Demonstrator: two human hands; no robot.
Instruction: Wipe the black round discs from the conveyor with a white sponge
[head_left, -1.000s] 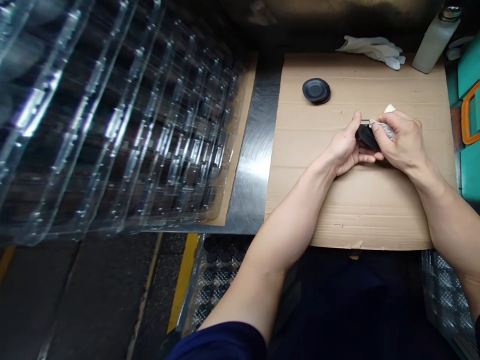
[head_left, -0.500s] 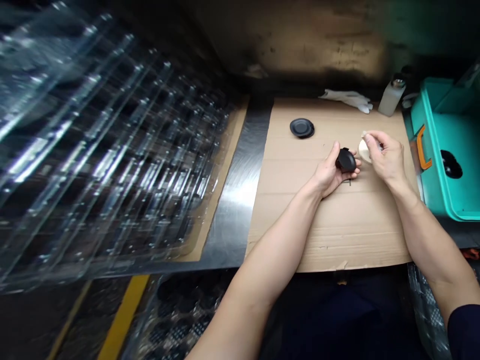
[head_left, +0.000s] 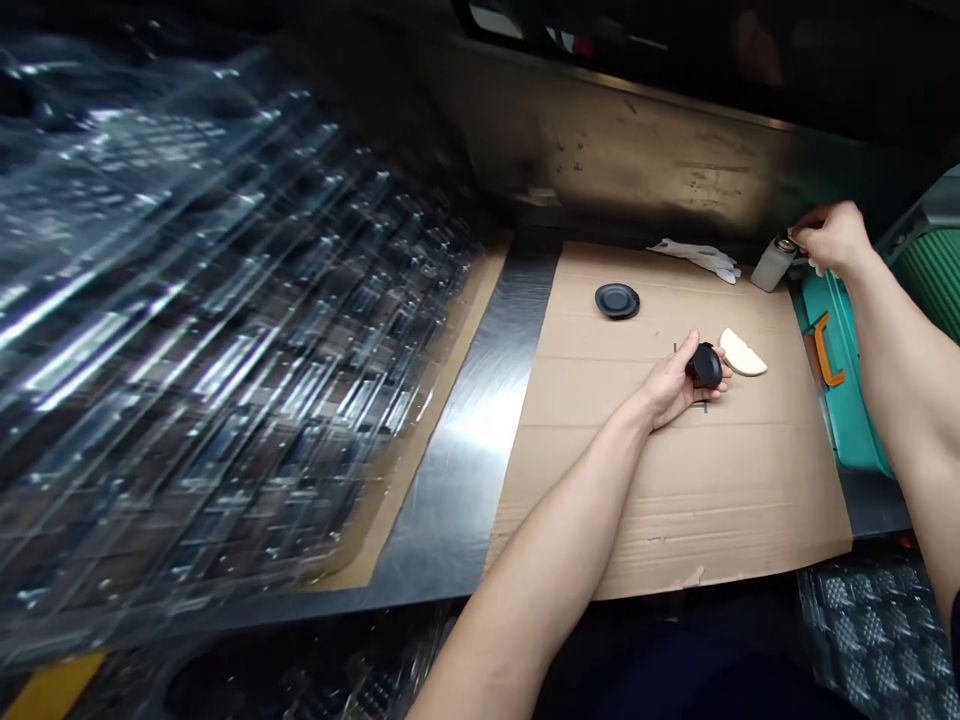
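My left hand [head_left: 679,385] is closed around a small round black plastic part [head_left: 706,366], held just above the cardboard sheet [head_left: 592,470]. Beside its fingertips lies a cream half-round pad [head_left: 742,354]. My right hand [head_left: 832,238] reaches to the back right, over the corner of the teal bin and next to the cap of a translucent bottle [head_left: 772,265]. Its fingers are pinched together; what they hold, if anything, I cannot make out. A second black part, a round dish-like lid [head_left: 617,300], rests farther back on the cardboard.
White gloves [head_left: 697,258] lie at the cardboard's back edge. The teal bin [head_left: 855,430] with an orange handle [head_left: 828,350] stands at right. Stacked clear plastic trays [head_left: 225,350] fill the left side, beyond a strip of metal tabletop [head_left: 465,420].
My right hand has let go of the cream pad, which now lies on the cardboard, and has moved back and right to the bottle. The left hand keeps its black part. The view has shifted.
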